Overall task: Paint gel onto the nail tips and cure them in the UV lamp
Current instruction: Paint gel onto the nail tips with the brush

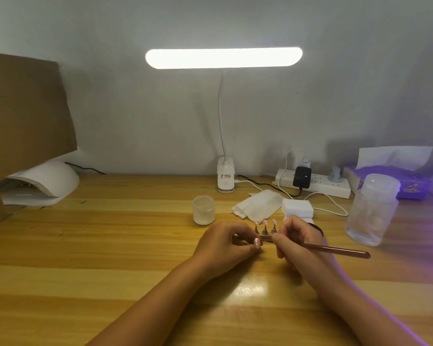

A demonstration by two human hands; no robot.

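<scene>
— Where are the nail tips?

— Three pink, dotted nail tips stand upright on small holders between your hands, on the counter. A fourth nail tip of the same look sits at the fingertips of your left hand, whose fingers curl in and pinch it.

— And your right hand?

— Your right hand grips a brown brush like a pen. The handle points out to the right, and the working end is hidden between your hands.

— What about the containers?

— A small frosted jar stands just behind your left hand; something pale fills it, though you cannot tell what. To the right is a clear bottle with a white cap and a little clear liquid at the bottom. Behind it, a purple tissue box has a tissue sticking up.

— The UV lamp?

— The white UV lamp sits at the far left, well apart from the tips, its opening facing you.
</scene>
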